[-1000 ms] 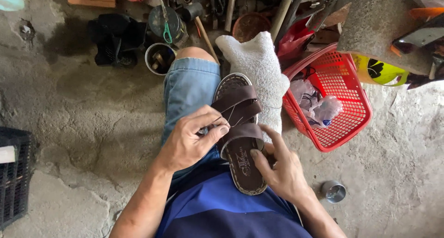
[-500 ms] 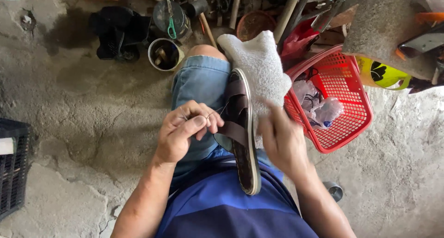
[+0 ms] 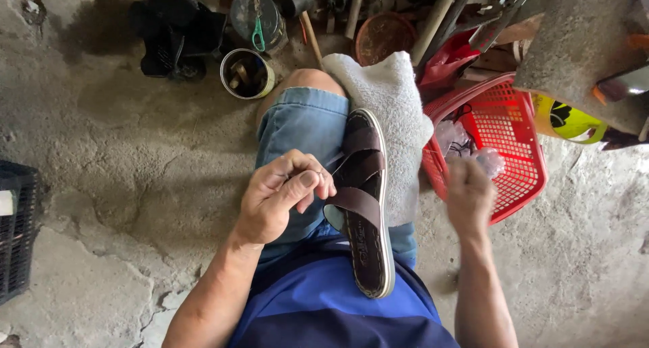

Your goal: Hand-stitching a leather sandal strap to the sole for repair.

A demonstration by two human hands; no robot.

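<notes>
The left hand (image 3: 280, 199), fingers pinched shut, touches the brown sandal (image 3: 365, 199) lying lengthwise just right of them; the blurred right hand (image 3: 470, 196) looks closed, farther off.

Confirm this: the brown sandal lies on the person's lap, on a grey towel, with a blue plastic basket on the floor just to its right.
Not quite: the basket is red, not blue. The head view shows it on the floor just to the right of the brown sandal, which lies on the lap, partly on the grey towel.
</notes>
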